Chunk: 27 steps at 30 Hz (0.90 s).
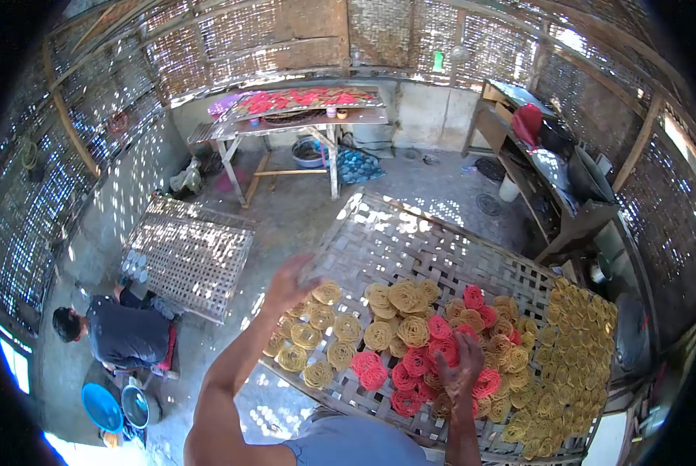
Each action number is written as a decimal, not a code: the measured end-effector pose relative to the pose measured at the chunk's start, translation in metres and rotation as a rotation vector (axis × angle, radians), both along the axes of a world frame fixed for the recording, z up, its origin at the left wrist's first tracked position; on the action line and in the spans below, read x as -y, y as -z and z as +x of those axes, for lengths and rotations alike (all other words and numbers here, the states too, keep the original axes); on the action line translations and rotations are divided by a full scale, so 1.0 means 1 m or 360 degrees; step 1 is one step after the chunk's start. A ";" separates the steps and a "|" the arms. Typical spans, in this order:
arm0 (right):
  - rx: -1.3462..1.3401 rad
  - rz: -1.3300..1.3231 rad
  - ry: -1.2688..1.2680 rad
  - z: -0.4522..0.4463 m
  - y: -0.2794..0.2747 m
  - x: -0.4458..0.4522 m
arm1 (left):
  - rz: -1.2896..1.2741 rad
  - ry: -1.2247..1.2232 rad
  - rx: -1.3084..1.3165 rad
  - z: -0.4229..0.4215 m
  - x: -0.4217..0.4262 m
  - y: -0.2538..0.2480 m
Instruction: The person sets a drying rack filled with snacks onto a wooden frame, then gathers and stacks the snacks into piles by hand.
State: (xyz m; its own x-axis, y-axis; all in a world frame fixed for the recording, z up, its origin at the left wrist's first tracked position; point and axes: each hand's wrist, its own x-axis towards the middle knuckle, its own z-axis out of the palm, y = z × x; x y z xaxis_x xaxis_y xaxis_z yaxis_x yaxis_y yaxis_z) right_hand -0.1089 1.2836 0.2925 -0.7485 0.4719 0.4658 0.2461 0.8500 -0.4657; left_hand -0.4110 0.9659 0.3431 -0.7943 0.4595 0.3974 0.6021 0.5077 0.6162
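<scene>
Round coiled nests of yellow strands (pixel 306 335) and red strands (pixel 404 378) lie on a large woven bamboo rack (pixel 410 241). My left hand (pixel 288 286) is over the rack's left edge, just above the yellow nests there, with its fingers apart and nothing seen in them. Among the red nests, right of the rack's middle, is my right hand (pixel 459 365). Its fingers point down onto them, and whether it grips one is hidden. Dense rows of yellow nests (pixel 573 349) cover the rack's right side.
A person (pixel 126 330) crouches at the lower left beside a second woven rack (pixel 189 252). Near them stand a blue basin (pixel 102 408) and a metal pot (pixel 140 407). A table (pixel 301 116) with red pieces is at the back; a wooden bench (pixel 518 167) runs along the right.
</scene>
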 end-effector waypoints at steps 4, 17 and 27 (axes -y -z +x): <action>-0.0194 -0.0055 -0.0226 -0.039 -0.030 0.020 | -0.0095 -0.0557 -0.0065 0.069 0.071 0.023; 0.0050 0.0227 -0.1182 -0.243 0.004 0.181 | 0.0011 -0.1212 0.0030 0.150 0.044 0.072; 0.0067 -0.0381 -0.1286 -0.245 0.015 0.179 | 0.0409 -0.1195 0.0180 0.154 0.040 0.058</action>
State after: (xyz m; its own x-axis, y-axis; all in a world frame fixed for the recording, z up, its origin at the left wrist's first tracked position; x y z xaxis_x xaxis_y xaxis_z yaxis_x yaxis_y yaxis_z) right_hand -0.3541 1.1049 0.2776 -0.9129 -0.1340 0.3855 -0.3743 0.6518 -0.6596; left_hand -0.2571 0.9261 0.2853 -0.8969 -0.3088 0.3166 0.0825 0.5865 0.8057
